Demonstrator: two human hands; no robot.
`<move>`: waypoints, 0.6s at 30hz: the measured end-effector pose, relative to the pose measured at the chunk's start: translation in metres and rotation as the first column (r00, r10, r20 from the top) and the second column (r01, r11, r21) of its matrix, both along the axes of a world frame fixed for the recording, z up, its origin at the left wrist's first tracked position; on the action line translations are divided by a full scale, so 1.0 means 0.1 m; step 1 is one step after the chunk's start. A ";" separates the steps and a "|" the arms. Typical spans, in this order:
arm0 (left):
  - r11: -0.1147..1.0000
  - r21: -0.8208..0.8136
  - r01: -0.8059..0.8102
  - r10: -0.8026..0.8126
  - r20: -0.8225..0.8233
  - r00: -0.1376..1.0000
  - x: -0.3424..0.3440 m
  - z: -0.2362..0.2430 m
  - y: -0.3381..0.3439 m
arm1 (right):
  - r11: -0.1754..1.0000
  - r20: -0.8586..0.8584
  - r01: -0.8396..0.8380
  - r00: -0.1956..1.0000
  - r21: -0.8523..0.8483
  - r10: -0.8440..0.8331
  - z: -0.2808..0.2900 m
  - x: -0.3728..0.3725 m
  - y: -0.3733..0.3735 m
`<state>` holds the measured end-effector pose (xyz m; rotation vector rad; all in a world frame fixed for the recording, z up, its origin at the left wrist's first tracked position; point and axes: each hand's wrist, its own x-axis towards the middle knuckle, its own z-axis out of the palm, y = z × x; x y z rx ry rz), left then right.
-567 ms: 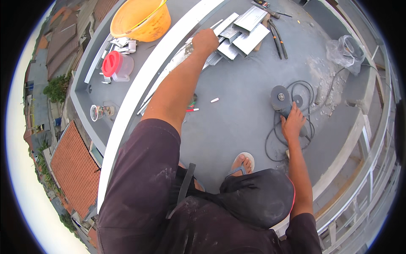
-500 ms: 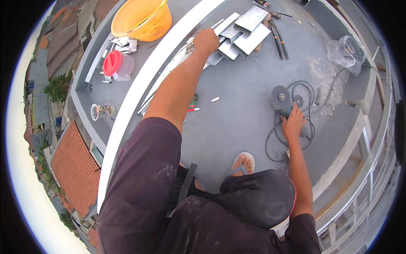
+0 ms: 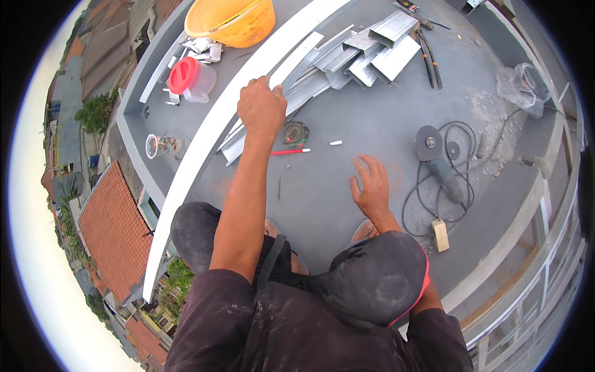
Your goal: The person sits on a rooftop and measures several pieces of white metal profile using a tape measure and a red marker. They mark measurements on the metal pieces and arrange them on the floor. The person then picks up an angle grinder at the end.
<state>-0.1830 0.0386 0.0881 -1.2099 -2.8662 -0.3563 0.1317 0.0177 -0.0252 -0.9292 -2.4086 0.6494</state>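
Here's the left hand, stretched forward on a long, nearly straight forearm, back of the hand up, fingers bent over the inner edge of the long white rail and right by the white strip beside it; whether it grips either, I can't tell, with the fingertips hidden. And the right hand, forearm bent round past the knee, hangs out in front, fingers loosely spread, nothing in it, over the smooth grey floor. Ahead, shiny thin-walled metal channels lie in an overlapping pile, square-edged, ends staggered. Just right of the left forearm: a rounded tape measure and a slim red pen. Well off to the right hand's right lies the angle grinder, flat round disc, dark body, black cable looping about it.
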 end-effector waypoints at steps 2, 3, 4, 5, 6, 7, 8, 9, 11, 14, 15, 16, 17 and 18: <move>0.989 0.103 -0.109 0.103 0.059 0.993 0.13 0.13 -0.43 | 0.975 0.007 -0.219 0.976 -0.040 0.219 -0.22 -0.46 0.01; 0.979 0.127 -0.161 0.149 0.105 0.983 0.22 0.21 -0.63 | 0.951 0.019 -0.309 0.951 -0.018 0.309 -0.37 -0.64 0.04; 0.980 0.147 -0.133 0.121 0.085 0.989 0.28 0.20 -0.88 | 0.932 0.038 -0.360 0.933 0.047 0.358 -0.45 -0.82 0.06; 0.980 0.168 -0.106 0.097 0.062 0.993 0.32 0.19 -1.11 | 0.905 0.060 -0.411 0.912 0.113 0.407 -0.50 -1.01 0.09; 0.981 0.169 -0.100 0.086 0.091 0.992 0.36 0.26 -1.27 | 0.870 0.089 -0.459 0.888 0.179 0.450 -0.55 -1.12 0.09; 0.981 0.173 -0.090 0.068 0.127 0.990 0.39 0.34 -1.38 | 0.872 0.142 -0.459 0.887 0.169 0.439 -0.61 -1.18 0.04; 0.979 0.183 -0.089 0.061 0.156 0.986 0.41 0.41 -1.46 | 0.869 0.190 -0.466 0.880 0.167 0.436 -0.62 -1.26 0.01; 0.983 0.169 -0.075 0.052 0.139 0.989 0.43 0.44 -1.47 | 0.868 0.241 -0.468 0.873 0.164 0.425 -0.64 -1.29 0.01; 0.990 0.133 -0.044 0.030 0.108 0.994 0.47 0.48 -1.47 | 0.883 0.263 -0.452 0.873 0.127 0.410 -0.66 -1.28 0.01; 0.980 0.196 0.017 -0.037 0.100 0.994 0.56 0.40 -1.45 | 0.937 0.261 -0.348 0.907 0.022 0.330 -0.66 -1.19 0.02; 0.975 0.215 0.059 -0.082 0.100 0.992 0.61 0.34 -1.42 | 0.955 0.261 -0.297 0.920 -0.021 0.292 -0.66 -1.12 0.04; 0.967 0.235 0.103 -0.130 0.101 0.986 0.69 0.25 -1.36 | 0.978 0.282 -0.182 0.937 -0.104 0.205 -0.64 -0.93 0.05; 0.961 0.248 0.126 -0.154 0.097 0.983 0.75 0.15 -1.36 | 0.979 0.305 -0.084 0.942 -0.188 0.139 -0.57 -0.74 0.01; 0.961 0.226 0.156 -0.188 0.124 0.974 0.84 0.05 -1.32 | 0.970 0.313 0.043 0.949 -0.238 0.035 -0.52 -0.47 -0.06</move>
